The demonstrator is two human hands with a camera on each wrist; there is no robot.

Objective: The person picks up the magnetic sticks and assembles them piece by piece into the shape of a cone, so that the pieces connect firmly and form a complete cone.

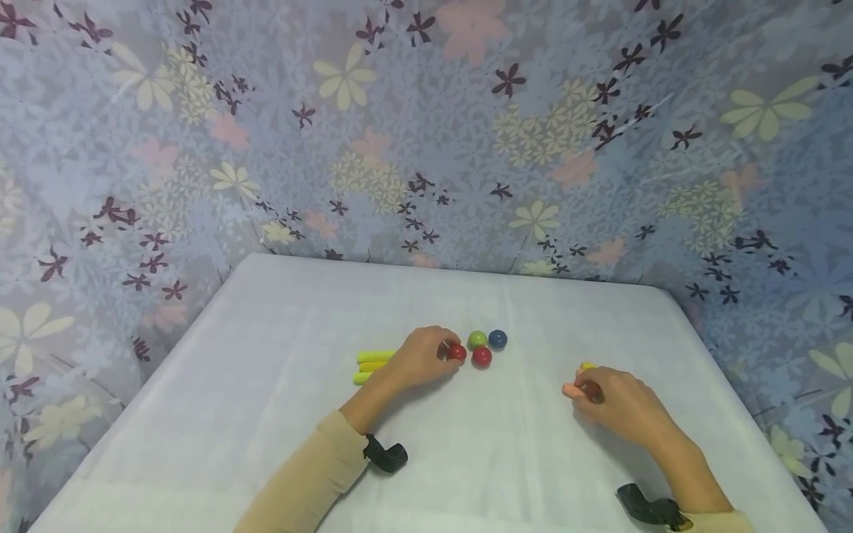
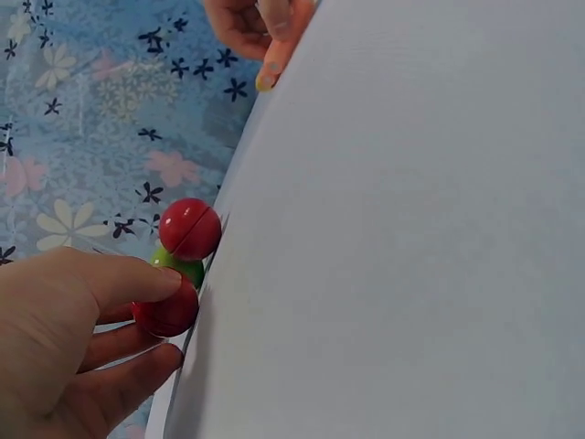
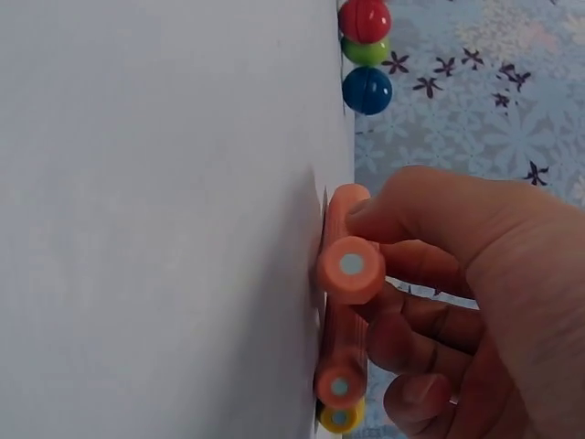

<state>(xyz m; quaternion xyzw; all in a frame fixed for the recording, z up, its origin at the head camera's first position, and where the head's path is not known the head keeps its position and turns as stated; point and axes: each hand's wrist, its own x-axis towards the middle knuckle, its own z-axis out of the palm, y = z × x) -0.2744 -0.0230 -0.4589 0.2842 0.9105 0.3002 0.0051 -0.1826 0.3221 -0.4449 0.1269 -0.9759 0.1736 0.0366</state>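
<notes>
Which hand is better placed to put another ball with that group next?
Probably the left hand: it pinches a red ball close to the other red ball, green ball and blue ball. The right hand, farther off, holds an orange stick.

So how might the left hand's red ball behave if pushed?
The red ball would probably roll: it is round, the table flat. Its shine suggests a slippery surface. The other red ball sits close, so it may bump that.
</notes>
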